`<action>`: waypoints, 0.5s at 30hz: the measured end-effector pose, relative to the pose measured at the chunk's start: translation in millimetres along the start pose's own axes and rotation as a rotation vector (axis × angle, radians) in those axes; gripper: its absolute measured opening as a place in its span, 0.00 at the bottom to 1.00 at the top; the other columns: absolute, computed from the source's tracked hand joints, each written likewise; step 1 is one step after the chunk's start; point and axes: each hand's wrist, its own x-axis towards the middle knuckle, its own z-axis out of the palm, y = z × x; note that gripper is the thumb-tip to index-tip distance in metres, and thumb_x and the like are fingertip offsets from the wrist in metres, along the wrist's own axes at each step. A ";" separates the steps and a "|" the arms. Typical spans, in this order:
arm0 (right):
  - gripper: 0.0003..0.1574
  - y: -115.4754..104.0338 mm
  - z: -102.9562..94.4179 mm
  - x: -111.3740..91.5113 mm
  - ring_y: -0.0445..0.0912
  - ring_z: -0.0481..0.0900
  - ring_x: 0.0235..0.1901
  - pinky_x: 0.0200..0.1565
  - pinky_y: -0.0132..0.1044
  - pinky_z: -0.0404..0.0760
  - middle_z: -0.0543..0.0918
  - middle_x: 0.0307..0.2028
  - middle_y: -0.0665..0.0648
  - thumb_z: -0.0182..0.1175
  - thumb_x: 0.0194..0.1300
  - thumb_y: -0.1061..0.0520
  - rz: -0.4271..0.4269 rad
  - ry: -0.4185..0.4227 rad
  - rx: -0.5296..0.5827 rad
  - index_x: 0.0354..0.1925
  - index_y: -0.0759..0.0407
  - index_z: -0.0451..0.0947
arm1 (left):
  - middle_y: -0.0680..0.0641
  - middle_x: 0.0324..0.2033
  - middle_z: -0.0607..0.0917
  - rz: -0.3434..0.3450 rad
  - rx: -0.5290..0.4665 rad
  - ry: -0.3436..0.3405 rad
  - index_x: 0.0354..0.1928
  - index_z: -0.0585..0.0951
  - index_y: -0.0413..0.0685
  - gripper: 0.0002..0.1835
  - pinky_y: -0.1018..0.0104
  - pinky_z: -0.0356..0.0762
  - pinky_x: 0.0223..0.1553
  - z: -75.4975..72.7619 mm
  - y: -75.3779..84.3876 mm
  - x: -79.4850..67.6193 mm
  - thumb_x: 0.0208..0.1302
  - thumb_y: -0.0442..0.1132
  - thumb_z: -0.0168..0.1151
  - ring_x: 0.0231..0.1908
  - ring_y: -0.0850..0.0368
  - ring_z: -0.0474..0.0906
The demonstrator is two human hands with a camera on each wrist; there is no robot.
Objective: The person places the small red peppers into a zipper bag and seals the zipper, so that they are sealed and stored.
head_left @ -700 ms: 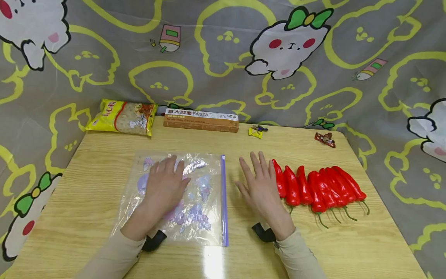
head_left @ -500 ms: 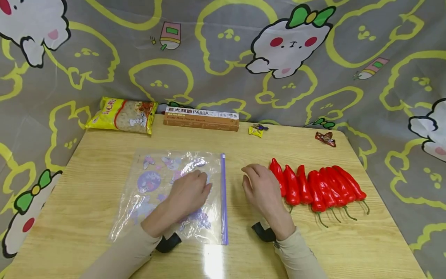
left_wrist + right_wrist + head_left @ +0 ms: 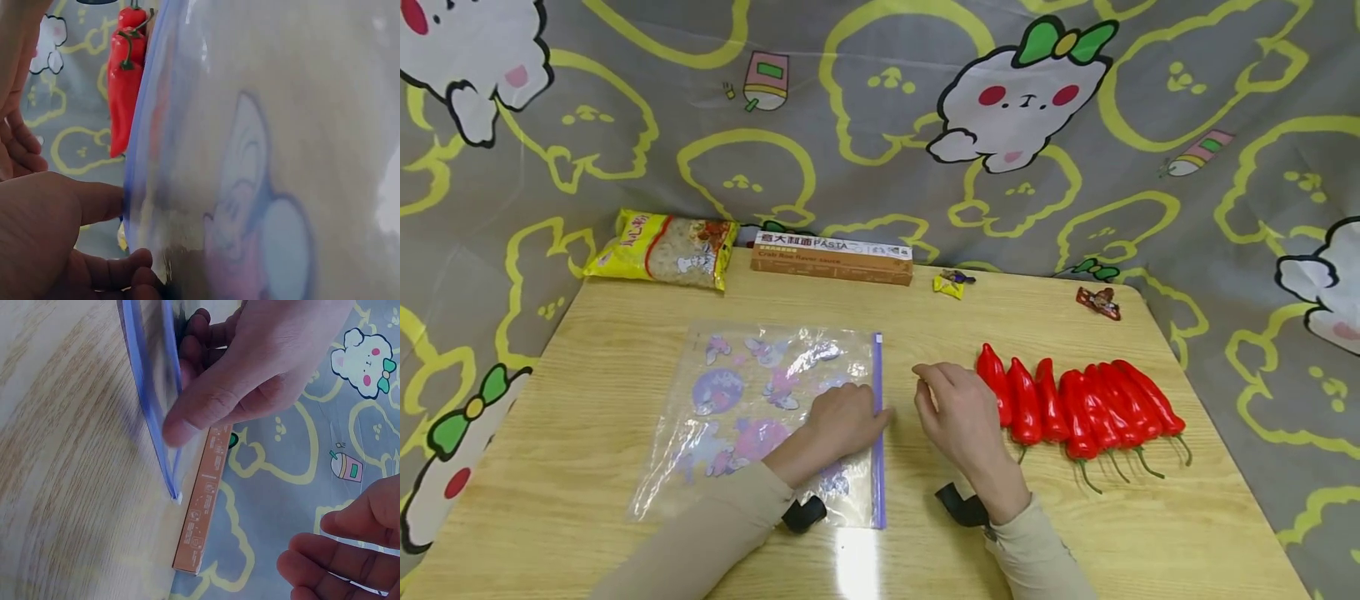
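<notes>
A clear zip-lock bag (image 3: 775, 400) with purple cartoon prints lies flat on the table, its purple zip edge (image 3: 878, 475) on the right. My left hand (image 3: 842, 417) is on the bag at that edge. In the left wrist view its thumb (image 3: 100, 203) meets the purple rim while curled fingers (image 3: 119, 272) pinch the film. From the right wrist view, the two zip strips (image 3: 147, 394) stand apart beside the left thumb (image 3: 206, 403). My right hand (image 3: 958, 417) hovers between bag and peppers, fingers loosely bent, holding nothing. Several red peppers (image 3: 1078, 417) lie in a row to its right.
Along the table's back edge stand a yellow food packet (image 3: 662, 250) and a pasta box (image 3: 831, 258). Small wrapped candies (image 3: 949, 285) lie right of the box, with a brown-red wrapped candy (image 3: 1099, 303) farther right. A patterned cloth (image 3: 880, 108) hangs behind.
My left hand has slid right across the bag to its zip edge, its spread fingers now curled. The right hand's spread fingers have bent, staying near the same place.
</notes>
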 end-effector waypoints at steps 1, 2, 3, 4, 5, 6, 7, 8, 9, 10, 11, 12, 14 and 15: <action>0.10 -0.2 0.4 0.5 0.49 0.80 0.26 0.29 0.40 0.78 0.82 0.27 0.54 0.56 0.54 0.62 -0.006 0.002 0.001 0.35 0.60 0.81 | 0.50 0.16 0.73 0.004 0.004 0.005 0.18 0.72 0.49 0.22 0.63 0.67 0.15 0.0 -0.6 0.3 0.61 0.56 0.51 0.16 0.55 0.69; 0.10 -0.5 0.9 1.0 0.49 0.80 0.26 0.29 0.40 0.78 0.82 0.27 0.54 0.56 0.54 0.62 -0.011 0.003 0.000 0.35 0.60 0.81 | 0.49 0.16 0.73 0.009 0.001 0.008 0.18 0.72 0.48 0.21 0.63 0.67 0.15 -0.3 -1.4 0.6 0.61 0.55 0.51 0.16 0.55 0.70; 0.10 -0.9 1.4 1.3 0.49 0.80 0.26 0.29 0.40 0.78 0.82 0.27 0.54 0.57 0.54 0.63 -0.014 0.004 0.003 0.35 0.60 0.81 | 0.49 0.16 0.73 0.016 -0.001 0.014 0.19 0.72 0.47 0.20 0.63 0.67 0.15 -1.0 -2.2 0.5 0.62 0.53 0.51 0.16 0.55 0.70; 0.10 -1.4 2.0 1.4 0.49 0.80 0.26 0.29 0.40 0.78 0.82 0.27 0.54 0.57 0.53 0.63 -0.016 0.001 0.006 0.35 0.60 0.81 | 0.48 0.17 0.73 0.027 -0.005 0.023 0.19 0.72 0.47 0.18 0.63 0.67 0.16 -1.8 -3.3 0.5 0.62 0.51 0.51 0.17 0.54 0.70; 0.10 -2.0 2.6 1.5 0.49 0.80 0.26 0.29 0.40 0.78 0.82 0.27 0.53 0.57 0.53 0.63 -0.015 -0.005 0.013 0.35 0.60 0.81 | 0.48 0.16 0.73 0.041 -0.014 0.030 0.19 0.72 0.46 0.17 0.63 0.68 0.16 -2.6 -4.5 0.6 0.61 0.48 0.50 0.17 0.54 0.69; 0.09 -3.1 3.2 1.3 0.49 0.80 0.26 0.29 0.39 0.78 0.82 0.28 0.53 0.57 0.53 0.63 -0.010 -0.017 0.024 0.35 0.59 0.81 | 0.48 0.16 0.73 0.060 -0.026 0.044 0.19 0.72 0.46 0.15 0.63 0.68 0.16 -3.8 -5.9 0.3 0.60 0.45 0.50 0.16 0.54 0.69; 0.10 -4.1 4.1 0.9 0.48 0.80 0.26 0.29 0.39 0.78 0.82 0.28 0.53 0.57 0.53 0.63 -0.011 -0.032 0.039 0.35 0.59 0.81 | 0.48 0.16 0.73 0.078 -0.033 0.061 0.18 0.71 0.47 0.13 0.64 0.67 0.16 -4.9 -7.6 0.1 0.59 0.42 0.49 0.16 0.55 0.68; 0.10 -5.5 5.4 0.3 0.48 0.80 0.28 0.30 0.39 0.78 0.82 0.29 0.52 0.57 0.53 0.63 -0.014 -0.056 0.060 0.35 0.59 0.81 | 0.48 0.15 0.72 0.093 -0.050 0.077 0.17 0.70 0.47 0.12 0.64 0.66 0.16 -6.4 -9.3 -0.6 0.57 0.40 0.50 0.15 0.55 0.67; 0.10 -7.1 7.0 -0.4 0.47 0.80 0.29 0.31 0.38 0.78 0.82 0.31 0.52 0.57 0.54 0.63 -0.024 -0.085 0.086 0.37 0.59 0.80 | 0.49 0.14 0.71 0.103 -0.066 0.092 0.17 0.69 0.48 0.11 0.65 0.65 0.15 -7.7 -11.2 -1.6 0.56 0.39 0.50 0.15 0.56 0.66; 0.11 -8.9 8.8 -1.3 0.46 0.80 0.29 0.31 0.37 0.78 0.82 0.33 0.52 0.57 0.54 0.63 -0.042 -0.115 0.119 0.39 0.59 0.80 | 0.50 0.13 0.69 0.106 -0.097 0.096 0.16 0.68 0.49 0.11 0.66 0.63 0.13 -8.9 -13.0 -2.8 0.54 0.37 0.50 0.13 0.58 0.64; 0.12 -11.8 10.2 -2.3 0.45 0.80 0.30 0.32 0.37 0.78 0.82 0.35 0.52 0.57 0.55 0.64 -0.052 -0.154 0.153 0.41 0.59 0.79 | 0.52 0.12 0.68 0.107 -0.129 0.101 0.16 0.67 0.49 0.11 0.68 0.61 0.12 -10.2 -14.9 -4.4 0.54 0.36 0.50 0.12 0.59 0.62; 0.14 -14.8 11.9 -3.5 0.44 0.79 0.31 0.33 0.36 0.78 0.82 0.36 0.52 0.57 0.56 0.64 -0.057 -0.198 0.187 0.43 0.58 0.77 | 0.52 0.11 0.67 0.102 -0.158 0.110 0.16 0.67 0.49 0.11 0.68 0.60 0.12 -11.6 -16.4 -6.1 0.54 0.36 0.50 0.12 0.60 0.61; 0.15 -20.4 15.6 -6.4 0.42 0.79 0.34 0.35 0.35 0.78 0.81 0.38 0.51 0.55 0.58 0.65 -0.066 -0.286 0.246 0.45 0.57 0.74 | 0.53 0.11 0.67 0.084 -0.221 0.115 0.18 0.68 0.48 0.10 0.71 0.58 0.11 -14.5 -18.6 -10.2 0.55 0.36 0.51 0.11 0.61 0.61; 0.15 -22.8 17.0 -7.8 0.41 0.79 0.35 0.36 0.35 0.78 0.81 0.40 0.51 0.53 0.59 0.66 -0.068 -0.323 0.268 0.46 0.57 0.73 | 0.53 0.11 0.67 0.074 -0.249 0.116 0.18 0.68 0.48 0.09 0.72 0.57 0.11 -15.8 -19.6 -12.5 0.55 0.36 0.51 0.11 0.62 0.61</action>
